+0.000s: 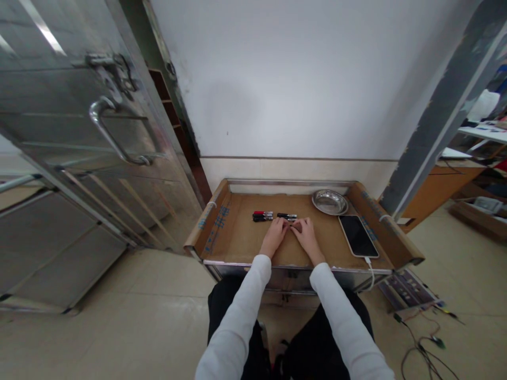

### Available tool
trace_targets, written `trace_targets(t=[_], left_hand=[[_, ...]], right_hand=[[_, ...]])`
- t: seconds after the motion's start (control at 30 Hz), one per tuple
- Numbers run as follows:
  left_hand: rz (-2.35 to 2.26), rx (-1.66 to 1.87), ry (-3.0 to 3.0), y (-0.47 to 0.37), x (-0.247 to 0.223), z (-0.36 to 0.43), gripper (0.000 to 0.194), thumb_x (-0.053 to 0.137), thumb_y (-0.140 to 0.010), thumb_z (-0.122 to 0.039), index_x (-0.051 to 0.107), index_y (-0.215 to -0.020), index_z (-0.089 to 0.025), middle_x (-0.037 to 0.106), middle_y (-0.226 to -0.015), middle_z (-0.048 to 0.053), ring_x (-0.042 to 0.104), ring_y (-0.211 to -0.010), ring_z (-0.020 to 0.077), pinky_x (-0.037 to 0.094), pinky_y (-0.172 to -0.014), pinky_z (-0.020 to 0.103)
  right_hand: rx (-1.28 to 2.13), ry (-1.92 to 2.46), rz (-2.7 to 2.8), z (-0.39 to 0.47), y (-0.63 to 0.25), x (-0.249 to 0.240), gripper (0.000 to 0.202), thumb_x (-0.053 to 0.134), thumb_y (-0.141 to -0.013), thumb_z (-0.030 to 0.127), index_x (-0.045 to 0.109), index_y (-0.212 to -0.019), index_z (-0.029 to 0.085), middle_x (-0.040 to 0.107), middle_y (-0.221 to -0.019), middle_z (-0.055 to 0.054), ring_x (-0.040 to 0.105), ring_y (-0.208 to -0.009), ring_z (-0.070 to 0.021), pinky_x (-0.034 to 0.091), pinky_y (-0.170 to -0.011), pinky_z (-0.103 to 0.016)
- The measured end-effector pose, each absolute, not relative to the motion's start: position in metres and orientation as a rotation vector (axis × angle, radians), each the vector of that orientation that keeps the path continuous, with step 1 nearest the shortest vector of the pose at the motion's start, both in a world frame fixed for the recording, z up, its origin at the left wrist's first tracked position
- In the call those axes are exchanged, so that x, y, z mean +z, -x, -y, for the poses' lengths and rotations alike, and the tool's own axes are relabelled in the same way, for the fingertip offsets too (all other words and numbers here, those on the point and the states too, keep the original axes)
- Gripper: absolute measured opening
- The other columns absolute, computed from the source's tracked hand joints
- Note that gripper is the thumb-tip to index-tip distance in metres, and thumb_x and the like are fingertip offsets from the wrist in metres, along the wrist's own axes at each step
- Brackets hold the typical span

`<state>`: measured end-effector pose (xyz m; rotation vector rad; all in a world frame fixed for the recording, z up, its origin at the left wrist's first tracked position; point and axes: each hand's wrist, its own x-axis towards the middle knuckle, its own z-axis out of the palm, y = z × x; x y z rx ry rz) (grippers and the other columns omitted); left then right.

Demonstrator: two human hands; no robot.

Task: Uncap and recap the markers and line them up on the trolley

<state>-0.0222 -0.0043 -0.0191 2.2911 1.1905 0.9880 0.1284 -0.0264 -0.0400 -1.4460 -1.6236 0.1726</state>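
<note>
My left hand [274, 235] and my right hand [306, 238] meet low over the cardboard-lined tray table, fingertips nearly touching. The fingers of both are curled in and closed; anything between them is too small or hidden to name. Just beyond my left hand lies a small group of pens, with a red pen [262, 212] at the back and black pens [261, 218] in front. Ahead of the gap between my hands is a black pen [287, 216], partly behind my fingers.
A round metal dish [329, 202] stands at the back right of the cardboard lining [237, 243]. In front of it lies a phone [358, 236] with a white cable [371, 274] hanging over the edge. Cardboard walls flank both sides. Loose wires [423, 345] lie on the floor at right.
</note>
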Motion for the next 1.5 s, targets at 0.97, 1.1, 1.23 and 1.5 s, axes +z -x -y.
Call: trace_targets(t=[0.97,1.1,1.23,1.5], left_hand=[[-1.445,0.941,-2.32,0.019,-0.011,0.003,0.007,0.05,-0.088,-0.017,0.056,-0.084,-0.017,0.053,-0.092,0.005,0.056,-0.087,0.0159,0.046,-0.085,0.031],[-1.459,0.944,-2.336,0.019,-0.01,0.002,0.009,0.048,-0.089,-0.016,0.057,-0.088,-0.017,0.053,-0.093,0.005,0.056,-0.088,0.0158,0.046,-0.086,0.031],[-1.518,0.923,-2.398,0.017,-0.012,0.005,0.013,0.043,-0.091,-0.016,0.056,-0.091,-0.017,0.054,-0.095,0.006,0.056,-0.089,0.0167,0.046,-0.086,0.032],[-1.64,0.843,-2.583,0.015,-0.026,0.013,0.023,0.036,-0.089,-0.008,0.054,-0.103,-0.013,0.056,-0.102,0.013,0.055,-0.098,0.0231,0.046,-0.089,0.039]], right_hand=[[0.114,1.54,1.701,0.021,-0.127,-0.038,0.024,0.038,-0.079,0.01,0.06,-0.085,0.019,0.053,-0.089,-0.009,0.051,-0.087,-0.0223,0.043,-0.084,-0.037],[0.143,1.524,1.675,0.02,-0.126,-0.038,0.026,0.039,-0.078,0.01,0.061,-0.087,0.019,0.054,-0.09,-0.008,0.052,-0.087,-0.0214,0.043,-0.084,-0.036],[0.183,1.503,1.643,0.021,-0.127,-0.037,0.026,0.038,-0.079,0.011,0.062,-0.087,0.019,0.055,-0.09,-0.008,0.053,-0.086,-0.0213,0.044,-0.085,-0.037],[0.278,1.447,1.585,0.021,-0.131,-0.044,0.023,0.041,-0.081,0.016,0.062,-0.089,0.02,0.057,-0.089,-0.007,0.055,-0.081,-0.0205,0.047,-0.079,-0.037]])
